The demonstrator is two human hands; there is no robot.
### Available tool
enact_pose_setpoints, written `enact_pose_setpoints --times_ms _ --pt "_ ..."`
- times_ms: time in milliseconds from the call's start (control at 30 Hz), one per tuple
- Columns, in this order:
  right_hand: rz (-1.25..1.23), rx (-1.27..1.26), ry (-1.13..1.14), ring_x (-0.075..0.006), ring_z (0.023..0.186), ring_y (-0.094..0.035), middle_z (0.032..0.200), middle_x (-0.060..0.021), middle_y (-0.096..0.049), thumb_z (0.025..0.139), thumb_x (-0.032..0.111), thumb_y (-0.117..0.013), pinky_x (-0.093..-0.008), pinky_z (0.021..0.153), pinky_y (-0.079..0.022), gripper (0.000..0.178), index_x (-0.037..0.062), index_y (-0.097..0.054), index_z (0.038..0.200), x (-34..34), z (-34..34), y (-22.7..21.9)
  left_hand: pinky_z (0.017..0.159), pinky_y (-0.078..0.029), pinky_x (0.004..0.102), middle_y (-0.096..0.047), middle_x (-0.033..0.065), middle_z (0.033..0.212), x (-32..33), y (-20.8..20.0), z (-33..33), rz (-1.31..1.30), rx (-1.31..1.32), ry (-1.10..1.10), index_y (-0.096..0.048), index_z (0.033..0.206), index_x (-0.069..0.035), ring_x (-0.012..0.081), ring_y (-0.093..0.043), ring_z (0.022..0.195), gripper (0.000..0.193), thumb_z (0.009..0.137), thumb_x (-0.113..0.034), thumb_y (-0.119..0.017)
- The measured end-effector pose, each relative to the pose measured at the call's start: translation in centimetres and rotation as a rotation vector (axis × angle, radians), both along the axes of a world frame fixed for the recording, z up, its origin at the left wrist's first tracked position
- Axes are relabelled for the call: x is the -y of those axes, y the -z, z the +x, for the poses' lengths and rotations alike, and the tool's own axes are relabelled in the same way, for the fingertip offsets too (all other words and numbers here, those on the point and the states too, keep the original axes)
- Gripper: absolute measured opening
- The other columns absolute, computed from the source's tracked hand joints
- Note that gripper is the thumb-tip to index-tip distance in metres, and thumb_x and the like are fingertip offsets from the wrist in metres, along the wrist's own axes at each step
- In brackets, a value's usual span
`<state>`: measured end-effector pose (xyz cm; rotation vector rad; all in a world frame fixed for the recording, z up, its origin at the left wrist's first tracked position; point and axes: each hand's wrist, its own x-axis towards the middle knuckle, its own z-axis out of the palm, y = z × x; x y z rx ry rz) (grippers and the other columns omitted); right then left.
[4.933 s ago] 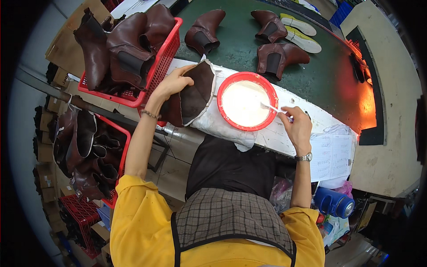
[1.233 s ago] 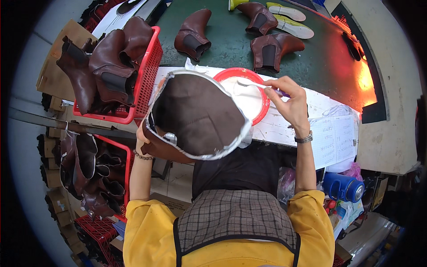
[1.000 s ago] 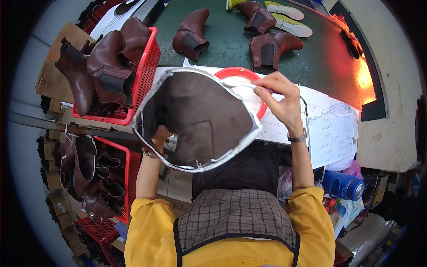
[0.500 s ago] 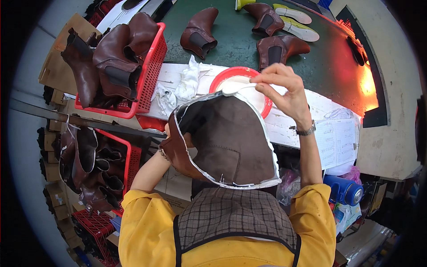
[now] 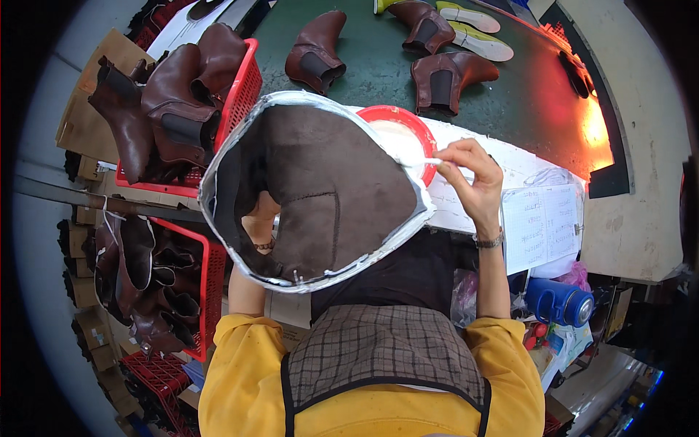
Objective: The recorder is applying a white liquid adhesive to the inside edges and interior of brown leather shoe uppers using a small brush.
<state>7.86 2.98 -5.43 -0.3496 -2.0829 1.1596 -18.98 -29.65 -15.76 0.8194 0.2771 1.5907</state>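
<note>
A brown leather boot upper (image 5: 342, 175) hangs in front of me, its wide lasting edge facing me and coated with white paste. My left hand (image 5: 263, 213) grips it; a beaded bracelet and part of the hand show through its opening, but the fingertips are hidden. With fingertips pinched, my right hand (image 5: 473, 175) holds a thin white-handled applicator (image 5: 429, 162) at the upper's right edge. The tool's white head blends into the paste, so its exact contact is unclear. Behind the upper stands a red-rimmed tub (image 5: 397, 113) of white paste, partly covered.
Finished brown ankle boots (image 5: 312, 54) and yellow-and-white shoe forms (image 5: 480, 44) lie on the green tabletop (image 5: 364, 44). At left are red baskets (image 5: 251, 84) of boots and uppers. A written sheet (image 5: 539, 226) and blue bottle (image 5: 559, 302) are at right; orange light glows beyond.
The upper has moved left and tilted to face me more fully, hiding the white cloth. My right hand has come down, taking the applicator from the upper's top edge to its right edge.
</note>
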Motion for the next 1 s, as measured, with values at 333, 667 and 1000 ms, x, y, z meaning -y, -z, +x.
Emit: enact_pose_setpoints --times_ms 333,667,1000 --pt "0.082 0.004 0.033 -0.0175 0.091 -0.063 0.094 -0.0072 -0.07 0.085 0.001 -0.074 -0.0318 0.083 -0.047 0.013 -0.0002 -0.078 0.097 -1.0 -0.2 -3.1 0.106 -0.05 0.0472 -0.037 0.0253 0.157 -7.9 -0.6 0.3 0.108 0.102 0.099 -0.02 0.16 0.003 0.0429 -0.043 0.142 0.141 0.056 -0.055 -0.096" --pt "0.472 -0.095 -0.352 -0.0141 0.087 -0.061 0.09 0.0015 -0.069 0.081 0.016 -0.084 -0.0312 0.083 -0.038 0.018 0.0141 -0.081 0.099 -2.5 -8.5 -5.8 0.104 -0.052 0.0476 -0.038 0.0264 0.156 -8.8 -0.4 4.5 0.234 0.217 0.35 -0.021 0.16 0.003 0.0442 -0.044 0.141 0.14 0.058 -0.056 -0.096" --pt "-0.629 -0.127 0.316 -0.0039 0.049 -0.048 0.08 -0.0014 -0.061 0.108 0.026 -0.055 -0.0219 0.04 -0.036 0.024 0.0026 -0.061 0.105 -9.2 -1.0 10.1 0.103 -0.053 0.0597 -0.049 0.0328 0.146 -13.3 -3.1 -3.0 -0.056 0.241 -0.388 -0.029 0.154 0.006 0.0492 -0.056 0.128 0.105 0.083 -0.052 -0.078"
